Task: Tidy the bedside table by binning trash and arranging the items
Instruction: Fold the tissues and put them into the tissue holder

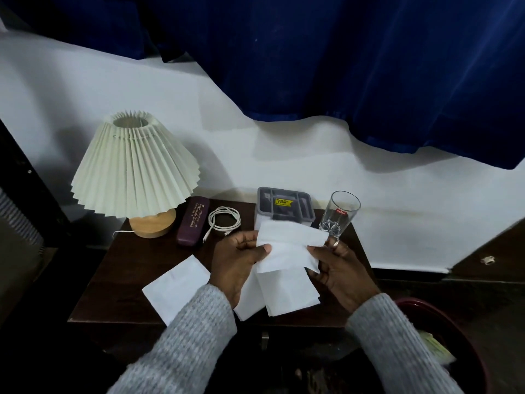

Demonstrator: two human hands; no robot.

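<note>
My left hand point(238, 260) and my right hand point(338, 268) both grip a white tissue point(287, 245) above the dark wooden bedside table point(119, 291). More white tissues point(287, 294) lie on the table beneath the held one. A separate white tissue point(176, 285) lies flat at the table's front left. A maroon glasses case point(193, 221), a coiled white cable point(224, 218), a grey organiser box point(285, 207) and a clear drinking glass point(339, 213) stand along the back.
A pleated cream lamp point(133, 169) on a wooden base stands at the table's back left. A dark red bin point(443, 319) with some trash in it sits on the floor at the lower right. A blue curtain point(341, 66) hangs over the white wall.
</note>
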